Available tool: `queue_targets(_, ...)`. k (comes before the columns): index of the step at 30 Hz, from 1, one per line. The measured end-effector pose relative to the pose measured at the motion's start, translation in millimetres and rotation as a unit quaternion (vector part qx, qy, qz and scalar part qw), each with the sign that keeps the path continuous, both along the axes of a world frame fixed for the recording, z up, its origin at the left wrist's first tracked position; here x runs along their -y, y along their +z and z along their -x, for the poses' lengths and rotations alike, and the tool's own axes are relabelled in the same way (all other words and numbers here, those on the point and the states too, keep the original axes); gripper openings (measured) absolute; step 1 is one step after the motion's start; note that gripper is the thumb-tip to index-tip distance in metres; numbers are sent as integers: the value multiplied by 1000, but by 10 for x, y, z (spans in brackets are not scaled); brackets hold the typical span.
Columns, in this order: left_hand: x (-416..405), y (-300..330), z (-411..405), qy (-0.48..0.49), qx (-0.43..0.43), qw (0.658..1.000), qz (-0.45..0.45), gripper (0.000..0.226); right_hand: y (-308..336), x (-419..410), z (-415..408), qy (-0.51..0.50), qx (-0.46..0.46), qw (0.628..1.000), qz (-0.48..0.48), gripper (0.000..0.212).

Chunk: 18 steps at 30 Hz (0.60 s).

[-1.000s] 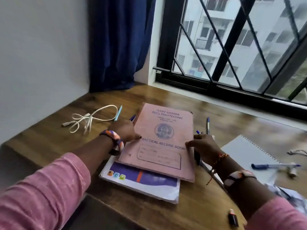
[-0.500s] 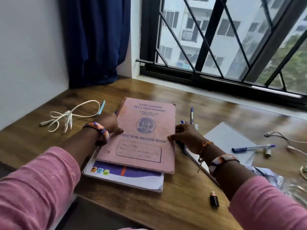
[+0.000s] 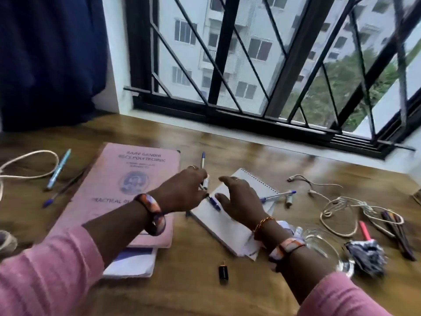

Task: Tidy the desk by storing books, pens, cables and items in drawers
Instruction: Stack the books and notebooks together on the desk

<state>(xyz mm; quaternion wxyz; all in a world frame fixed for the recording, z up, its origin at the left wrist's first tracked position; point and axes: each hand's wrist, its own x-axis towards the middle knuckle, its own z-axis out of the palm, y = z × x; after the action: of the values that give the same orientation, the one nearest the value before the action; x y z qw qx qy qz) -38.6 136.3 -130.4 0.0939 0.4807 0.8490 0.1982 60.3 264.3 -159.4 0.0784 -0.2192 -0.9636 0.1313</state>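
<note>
A pink practical record book (image 3: 127, 179) lies on a white and purple book (image 3: 132, 263) on the wooden desk (image 3: 193, 293). Right of them lies a white spiral notepad (image 3: 227, 222). My left hand (image 3: 182, 192) reaches across the pink book, and its fingers and thumb curl round pens (image 3: 202, 160) lying between the book and the pad. My right hand (image 3: 239, 199) hovers over the notepad with relaxed fingers, its thumb beside a short blue pen (image 3: 214, 203). Another blue pen (image 3: 278, 195) rests on the pad's right corner.
At the left lie a white cable (image 3: 27, 163), a light-blue pen (image 3: 58, 169) and a dark pen (image 3: 63, 190). At the right lie tangled cables (image 3: 339, 206), a glass dish (image 3: 328, 247), a crumpled cloth (image 3: 364, 256) and a pink marker (image 3: 364, 230). A black USB stick (image 3: 223, 273) lies near the front.
Both hands have let go of the pink book's sides and moved right. The left hand now closes on the pens, and the right hand is over the notepad. The view has swung right.
</note>
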Motion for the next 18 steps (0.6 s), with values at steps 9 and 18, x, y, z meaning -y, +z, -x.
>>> queue_targets(9,-1312,-298,-317,42,-35,983,178,52,-232,-802,-785,82,79,987,-115,32)
queue_targets(18,-1658,-244,-233,179,168,960,132,37,-254,-1510,-926,175,44,981,-65,19)
